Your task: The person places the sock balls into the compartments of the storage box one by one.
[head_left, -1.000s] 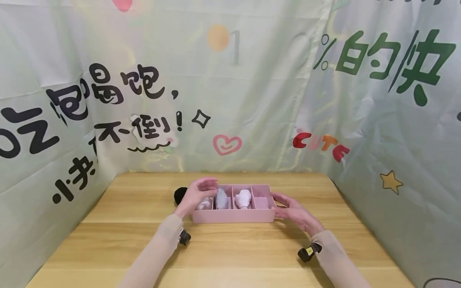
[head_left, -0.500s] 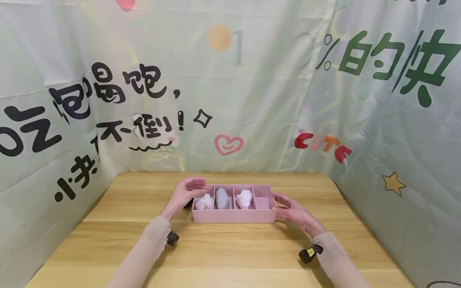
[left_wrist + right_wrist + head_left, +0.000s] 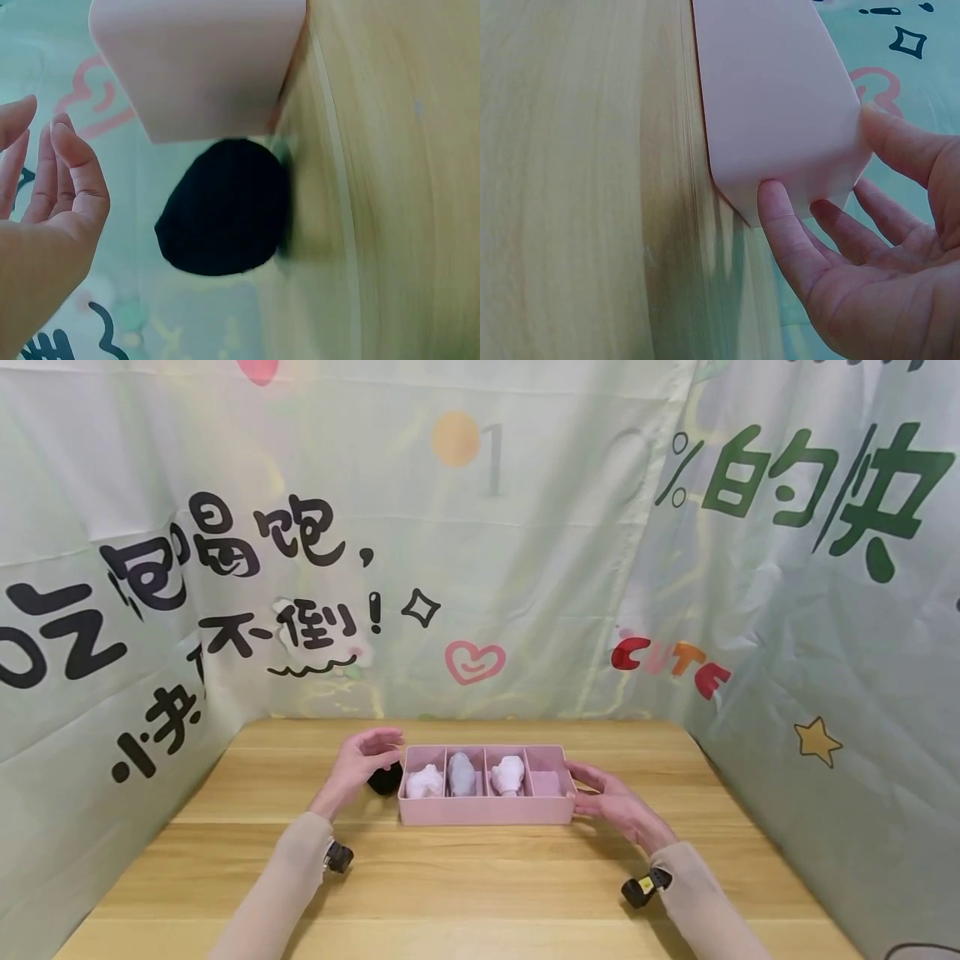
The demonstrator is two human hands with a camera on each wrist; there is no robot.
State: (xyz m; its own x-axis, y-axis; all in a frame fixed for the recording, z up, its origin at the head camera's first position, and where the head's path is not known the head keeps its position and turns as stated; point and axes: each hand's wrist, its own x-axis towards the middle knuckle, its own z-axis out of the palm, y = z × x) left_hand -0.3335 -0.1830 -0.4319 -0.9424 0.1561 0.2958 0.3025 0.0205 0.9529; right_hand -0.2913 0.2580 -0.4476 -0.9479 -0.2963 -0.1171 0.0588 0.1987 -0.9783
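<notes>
A long pink divided box [image 3: 486, 811] stands on the table. From the left, its compartments hold a pale pink cloth bundle [image 3: 425, 782], a grey rolled bundle [image 3: 461, 775] and a whitish bundle [image 3: 507, 774]; the rightmost shows its bare floor. My left hand [image 3: 360, 767] hovers with loosely bent fingers, holding nothing, off the box's left end. Near it on the table lies a rounded black cloth bundle [image 3: 225, 210], against or very close to the box's end wall. At the opposite end, my right hand [image 3: 870, 262] touches the wall and corner with extended fingertips.
The wooden table [image 3: 480, 893] extends in front of the box and to both sides. Printed cloth curtains [image 3: 540, 568] hang behind it and along the left and right edges. Wrist cameras sit at both sleeves.
My left hand has moved left, from over the box's leftmost compartment to beyond its left end, uncovering the pale pink bundle. My right hand has stayed at the right end.
</notes>
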